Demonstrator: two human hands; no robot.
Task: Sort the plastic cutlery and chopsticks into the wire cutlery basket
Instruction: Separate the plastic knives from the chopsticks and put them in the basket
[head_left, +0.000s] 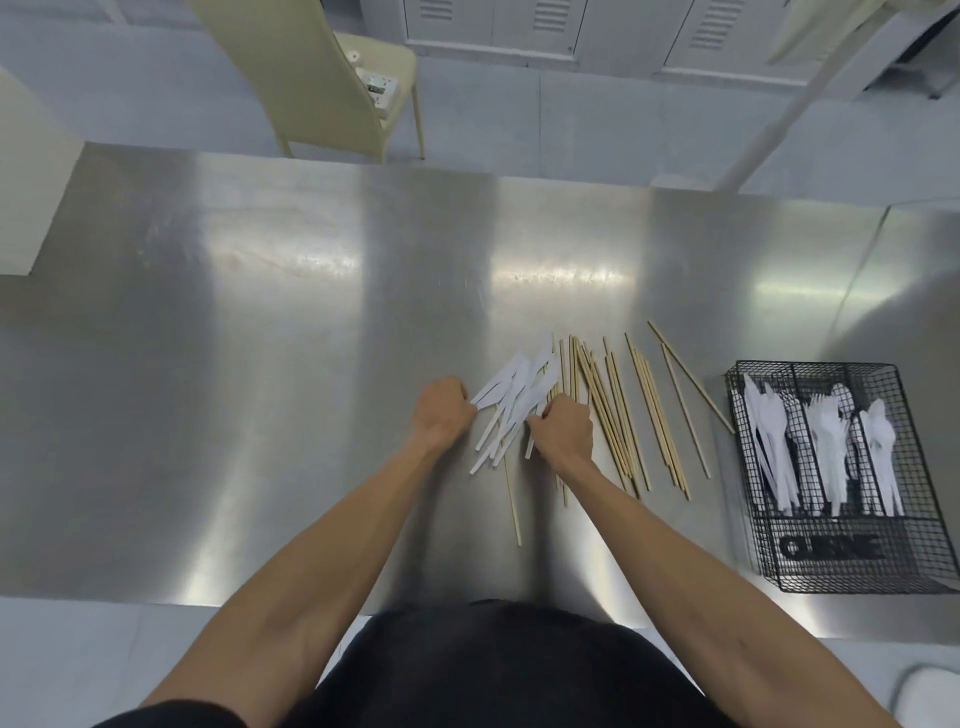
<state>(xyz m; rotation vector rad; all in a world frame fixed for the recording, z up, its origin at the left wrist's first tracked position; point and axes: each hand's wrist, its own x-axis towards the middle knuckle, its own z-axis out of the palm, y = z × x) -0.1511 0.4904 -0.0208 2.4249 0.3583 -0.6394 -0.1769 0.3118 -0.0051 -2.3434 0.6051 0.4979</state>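
A loose bunch of white plastic knives (514, 395) lies on the steel table (260, 338). My left hand (442, 413) presses against the bunch's left side with curled fingers, and my right hand (563, 426) closes on its right side. Several wooden chopsticks (618, 410) are spread to the right of the knives, and one chopstick (513, 499) lies below them. The black wire cutlery basket (914, 566) lies at the right edge, holding white plastic cutlery (826, 441) in its compartments.
A beige chair (322, 78) stands beyond the table's far edge. Grey cabinets (571, 31) line the back wall. A white post (789, 104) slants at the upper right. The table's near edge is at my body.
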